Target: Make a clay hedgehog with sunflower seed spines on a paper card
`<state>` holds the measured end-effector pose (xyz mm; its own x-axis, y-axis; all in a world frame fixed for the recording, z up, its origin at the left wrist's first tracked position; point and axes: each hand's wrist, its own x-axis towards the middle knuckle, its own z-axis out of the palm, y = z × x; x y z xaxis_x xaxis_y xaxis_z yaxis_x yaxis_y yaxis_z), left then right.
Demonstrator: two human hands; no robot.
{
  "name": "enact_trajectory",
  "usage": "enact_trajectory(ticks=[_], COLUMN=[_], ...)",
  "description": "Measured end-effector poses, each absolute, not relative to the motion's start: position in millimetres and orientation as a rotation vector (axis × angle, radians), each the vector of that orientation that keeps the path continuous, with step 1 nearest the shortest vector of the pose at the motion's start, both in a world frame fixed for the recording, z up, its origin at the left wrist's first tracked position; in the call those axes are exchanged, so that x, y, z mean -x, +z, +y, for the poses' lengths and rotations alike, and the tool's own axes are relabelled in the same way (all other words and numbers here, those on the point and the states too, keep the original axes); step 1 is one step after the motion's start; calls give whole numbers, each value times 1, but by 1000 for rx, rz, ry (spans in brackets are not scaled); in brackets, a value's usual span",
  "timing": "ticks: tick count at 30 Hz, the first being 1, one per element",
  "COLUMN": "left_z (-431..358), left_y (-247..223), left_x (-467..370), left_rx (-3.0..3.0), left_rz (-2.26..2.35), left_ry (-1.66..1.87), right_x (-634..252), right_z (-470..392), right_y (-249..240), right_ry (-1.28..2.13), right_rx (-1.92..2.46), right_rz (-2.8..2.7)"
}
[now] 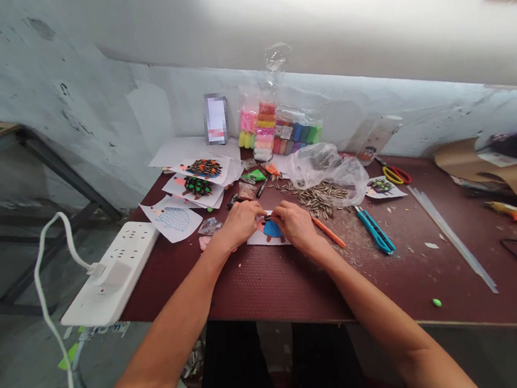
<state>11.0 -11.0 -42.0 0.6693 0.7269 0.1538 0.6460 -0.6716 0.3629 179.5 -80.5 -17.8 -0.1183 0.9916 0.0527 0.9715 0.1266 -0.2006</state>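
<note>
A dark red table (250, 282) fills the middle of the view, with a loose pile of striped seeds (319, 199) on it, beyond and to the right of the two bare hands; the right hand is the nearer to it. The left hand (242, 222) and right hand (296, 226) come in from either side, fingers bent inward, over a white card (257, 239) lying flat between and beneath them. Its ends are partly covered, so its full length cannot be told. On it is a blue shape (270, 229), just beside the right fingers. Smallest is a dark sliver (266, 217) at the card's far side, its long axis running roughly left to right between the two sets of fingertips. Whether either hand is pinching it cannot be told.
</note>
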Motion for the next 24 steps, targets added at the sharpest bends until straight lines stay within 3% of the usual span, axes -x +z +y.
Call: enact_trajectory(ticks=[8, 24], left_z=[-11, -11], left_y=[-45, -39], left_x=[-11, -14], left_rx=[-2572, -2584], left_rz=[1114, 1116], left_ry=[456, 422], right_x=[-197, -195], right_z=[-75, 25], right_y=[-11, -16], right_ry=[71, 53], right_rx=[2066, 2353], right_rz=[-2033, -2068])
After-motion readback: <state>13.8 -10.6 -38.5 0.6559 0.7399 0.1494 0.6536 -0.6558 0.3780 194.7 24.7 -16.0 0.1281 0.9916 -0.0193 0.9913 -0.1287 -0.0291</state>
